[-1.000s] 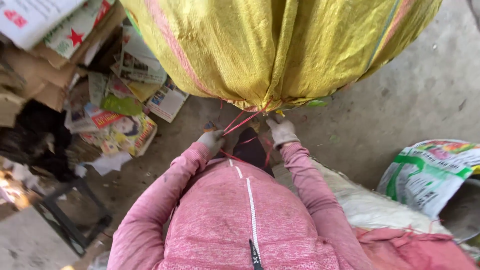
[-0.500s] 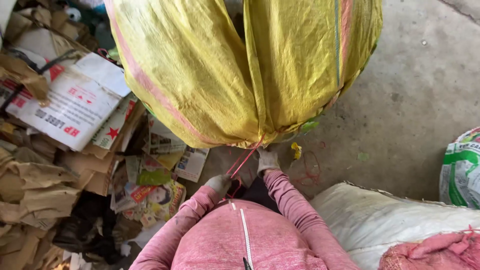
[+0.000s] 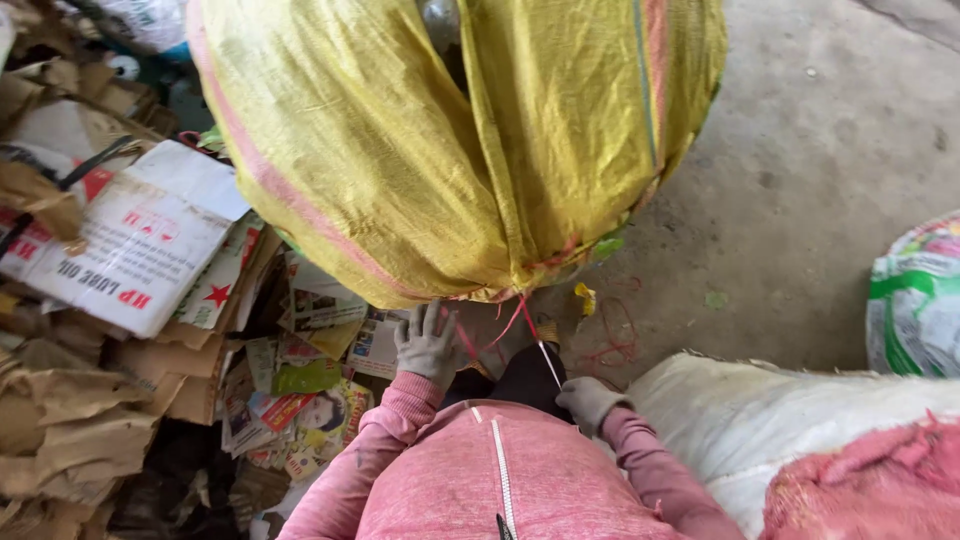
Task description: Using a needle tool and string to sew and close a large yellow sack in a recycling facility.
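My left hand (image 3: 428,345), in a grey knit glove, is spread open with the fingers splayed, flat against the lower edge of the big bulging yellow woven plastic sack (image 3: 450,150). It grips nothing; it only braces the sack's underside.

My right hand (image 3: 590,400), also grey-gloved, is closed in a fist around the thin red plastic string (image 3: 530,325). The string runs taut from the fist up to the gathered fabric at the sack's bottom seam.

Change since a second ago: both hands were close together right at the knot under the sack, with short red strands between them. Now the right hand has drawn back toward my chest and the string is stretched out long and straight, while the left has opened and moved onto the sack. I judge the tie is being pulled tight against the braced sack.

The sack fills the upper middle of the view, standing on the grey concrete floor (image 3: 820,170). Loose red string scraps (image 3: 615,345) lie on the floor just right of the seam. Flattened brown cardboard and printed paper (image 3: 130,260) are heaped to the left; a white woven sack (image 3: 800,420) lies at my right.
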